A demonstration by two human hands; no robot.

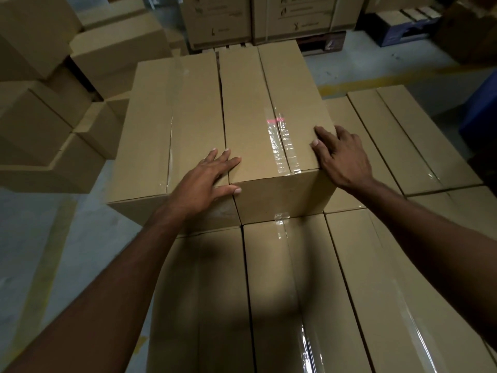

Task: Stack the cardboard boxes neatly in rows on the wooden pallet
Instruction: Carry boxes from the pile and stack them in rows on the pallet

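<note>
A left hand [207,181] and a right hand [341,157] lie with fingers [228,163] spread flat on a taped cardboard box [258,125], at its near left corner and right edge, atop a lower layer of boxes [269,292]

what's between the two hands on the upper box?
Head view: between the left hand and right hand lies only the upper box top, bare cardboard crossed by a clear tape strip.

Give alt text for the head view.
A person's left hand straddles the seam between a left brown cardboard box and a taped right box, atop a lower layer of boxes; the right hand rests on the right box's outer edge.
</note>
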